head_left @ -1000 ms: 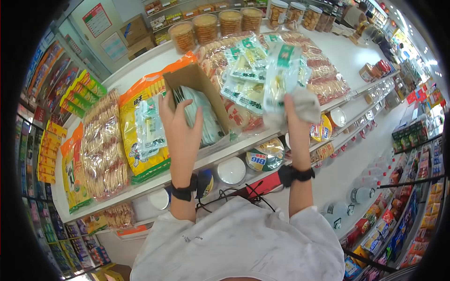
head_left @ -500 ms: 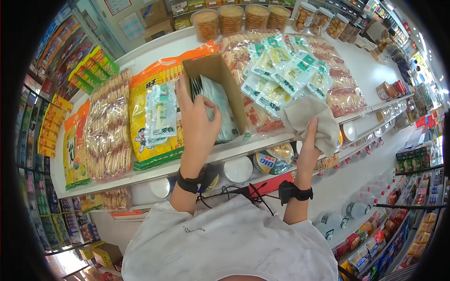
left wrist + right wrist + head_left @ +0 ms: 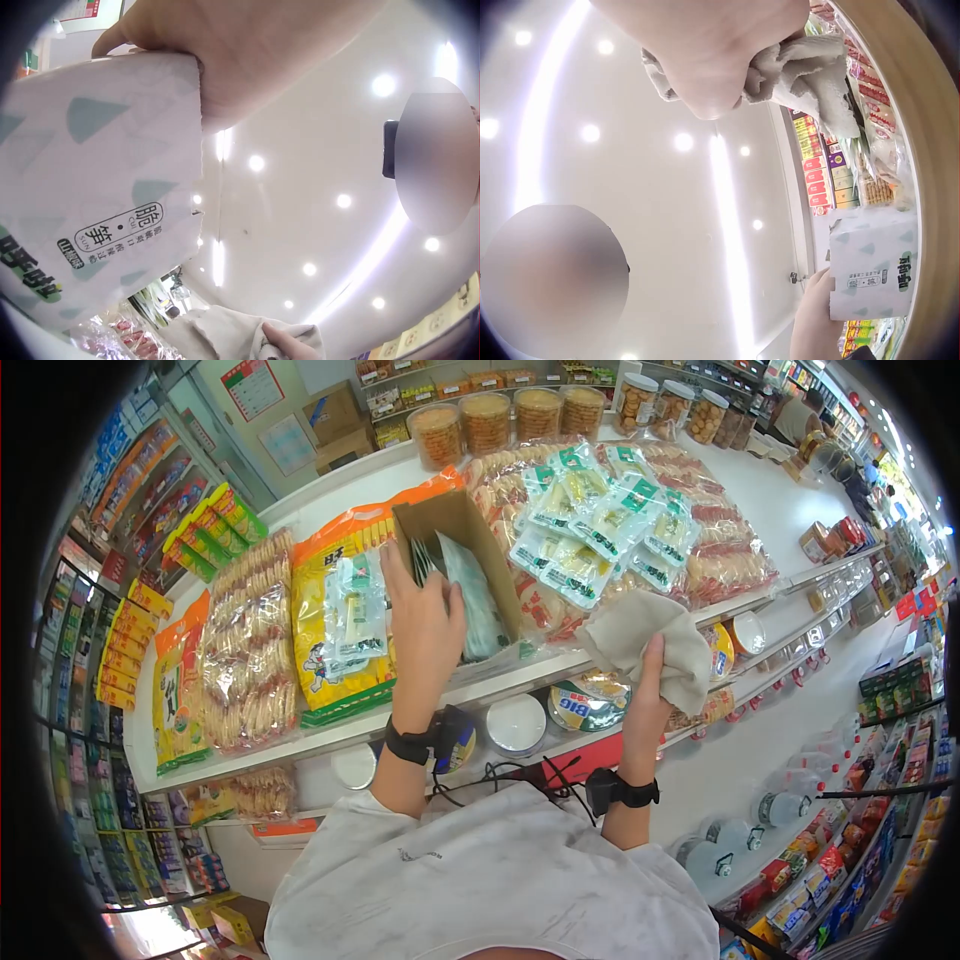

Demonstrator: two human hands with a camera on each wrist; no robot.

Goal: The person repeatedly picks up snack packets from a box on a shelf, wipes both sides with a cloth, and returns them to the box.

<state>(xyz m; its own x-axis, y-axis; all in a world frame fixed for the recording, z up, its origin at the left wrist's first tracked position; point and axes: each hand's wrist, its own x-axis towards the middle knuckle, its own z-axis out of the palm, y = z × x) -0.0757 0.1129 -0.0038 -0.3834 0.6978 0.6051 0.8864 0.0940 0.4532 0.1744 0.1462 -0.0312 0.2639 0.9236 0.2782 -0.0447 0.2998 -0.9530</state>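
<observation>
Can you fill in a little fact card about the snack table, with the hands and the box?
Left hand: touching the open cardboard box
Right hand: holding a crumpled beige cloth
Box outside: white with pale green triangles
Inside box: flat, pale packets standing up
Biggest packet pile: small white-and-green plastic packets, right of the box, on clear-wrapped red-and-cream snacks
Left of box: more packets on a yellow-and-orange plastic bag
At the back: round clear tubs of biscuits
</observation>
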